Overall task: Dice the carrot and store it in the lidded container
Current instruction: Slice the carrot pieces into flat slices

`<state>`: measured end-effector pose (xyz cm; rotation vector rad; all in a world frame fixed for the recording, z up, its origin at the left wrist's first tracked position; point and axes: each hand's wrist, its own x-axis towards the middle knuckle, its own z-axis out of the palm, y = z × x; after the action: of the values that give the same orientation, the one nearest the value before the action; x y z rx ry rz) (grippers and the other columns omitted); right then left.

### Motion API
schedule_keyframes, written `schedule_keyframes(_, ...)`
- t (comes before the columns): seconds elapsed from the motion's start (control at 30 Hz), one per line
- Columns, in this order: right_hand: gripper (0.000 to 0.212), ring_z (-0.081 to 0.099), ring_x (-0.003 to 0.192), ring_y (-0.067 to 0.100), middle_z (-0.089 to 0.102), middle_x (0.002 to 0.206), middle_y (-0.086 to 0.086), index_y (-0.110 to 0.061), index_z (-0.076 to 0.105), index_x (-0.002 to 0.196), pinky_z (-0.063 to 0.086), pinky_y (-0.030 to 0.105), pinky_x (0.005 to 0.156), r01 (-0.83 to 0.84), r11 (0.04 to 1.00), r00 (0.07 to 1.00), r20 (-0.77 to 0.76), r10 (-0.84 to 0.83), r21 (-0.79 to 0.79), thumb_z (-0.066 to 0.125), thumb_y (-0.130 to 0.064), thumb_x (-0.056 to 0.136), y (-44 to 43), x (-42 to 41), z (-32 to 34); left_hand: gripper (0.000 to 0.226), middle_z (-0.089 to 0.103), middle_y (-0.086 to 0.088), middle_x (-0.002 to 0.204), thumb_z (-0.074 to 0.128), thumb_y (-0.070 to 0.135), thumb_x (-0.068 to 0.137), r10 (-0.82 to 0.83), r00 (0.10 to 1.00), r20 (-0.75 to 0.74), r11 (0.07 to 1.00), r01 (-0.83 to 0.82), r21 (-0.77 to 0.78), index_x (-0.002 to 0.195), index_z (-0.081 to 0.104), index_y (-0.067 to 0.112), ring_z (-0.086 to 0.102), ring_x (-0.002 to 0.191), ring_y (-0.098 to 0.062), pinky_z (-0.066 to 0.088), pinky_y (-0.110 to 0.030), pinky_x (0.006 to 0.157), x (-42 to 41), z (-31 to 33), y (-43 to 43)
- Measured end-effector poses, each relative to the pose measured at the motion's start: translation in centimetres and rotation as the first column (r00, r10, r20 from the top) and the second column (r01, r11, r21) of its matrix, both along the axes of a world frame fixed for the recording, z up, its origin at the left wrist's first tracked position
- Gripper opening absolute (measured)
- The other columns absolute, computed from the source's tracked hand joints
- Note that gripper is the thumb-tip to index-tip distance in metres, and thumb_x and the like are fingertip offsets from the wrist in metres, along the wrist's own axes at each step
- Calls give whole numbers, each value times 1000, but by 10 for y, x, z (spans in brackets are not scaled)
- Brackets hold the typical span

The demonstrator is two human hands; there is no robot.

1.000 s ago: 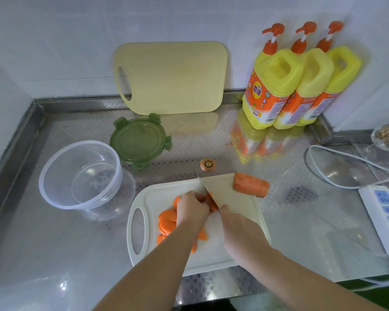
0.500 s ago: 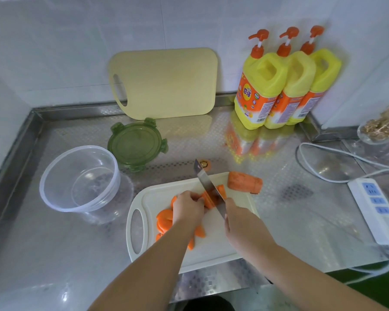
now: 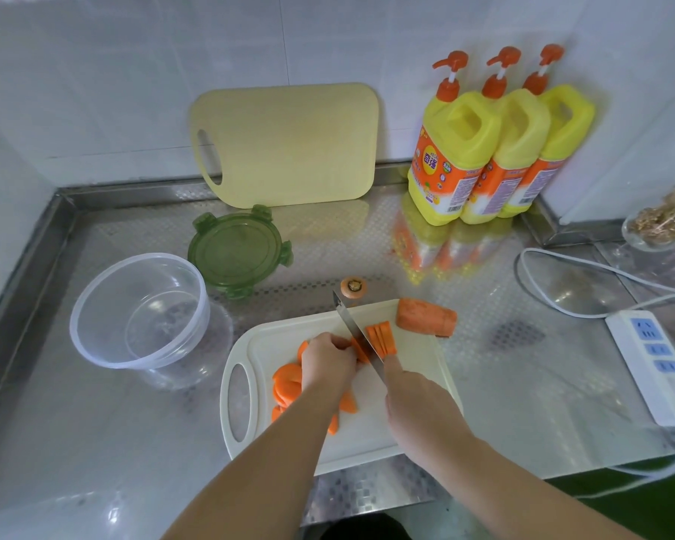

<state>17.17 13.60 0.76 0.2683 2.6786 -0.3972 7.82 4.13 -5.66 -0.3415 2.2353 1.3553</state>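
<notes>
Steel surface (image 3: 503, 391) under white tiles. Gripping the knife (image 3: 351, 329) in the right hand (image 3: 417, 407), blade down through stacked carrot slices (image 3: 382, 339); pinning them to the white board (image 3: 414, 360) with the curled left hand (image 3: 328, 360). Strips only so far; next, likely turning them crosswise for cubes. Uncut stub (image 3: 425, 317) at the board's corner. Nothing in the clear bowl (image 3: 106, 352); green lid (image 3: 236, 253) beside.

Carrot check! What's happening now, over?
Left hand holds carrot slices; right hand grips knife. Carrot chunk uncut. Container empty, lid off.

more carrot strips (image 3: 382, 337) cut (apparently), knife (image 3: 356, 336) lower
</notes>
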Motion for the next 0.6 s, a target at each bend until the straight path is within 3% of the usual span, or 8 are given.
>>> schedule_keyframes(0.1,44,46,77,15,30,70,-7,-13,23,141,31,22,55,-14,1000,1000,3,14,3,36,-12,99,1,0,0,13,71,-8,78,58,9,83,-4,1000,-3,1000,4,-10,76,63,18,68,81,-26,58,-40,78,0,1,0)
schedule_keyframes(0.2,46,45,78,15,32,73,-5,-13,21,142,36,25,65,-34,999,999,21,34,17,38,-11,99,1,-4,-1,11,70,-7,75,58,8,83,-16,1000,6,1000,16,-8,79,67,13,68,79,-26,58,-40,76,-2,0,0)
schedule_keyframes(0.33,49,46,77,15,37,77,-3,-13,19,143,37,26,66,-39,999,999,34,39,15,39,-10,98,0,-7,-1,10,71,-8,74,60,9,82,-22,1000,10,1000,22,-4,80,69,11,69,79,-27,58,-40,76,-2,-1,-1)
schedule_keyframes(0.5,46,45,78,15,29,69,-6,-12,22,142,37,26,67,-62,998,997,49,60,29,38,-8,98,2,-11,-2,16,71,-9,74,60,7,83,-7,1000,24,1000,6,26,71,68,15,69,81,-27,58,-42,77,-3,-1,-1)
schedule_keyframes(0.6,49,54,84,18,49,85,-1,-12,22,142,42,28,70,-47,998,998,48,45,48,41,-7,97,0,-15,-4,24,71,-10,73,61,4,82,26,999,33,998,-28,53,65,62,21,69,83,-30,57,-43,80,-2,-2,-1)
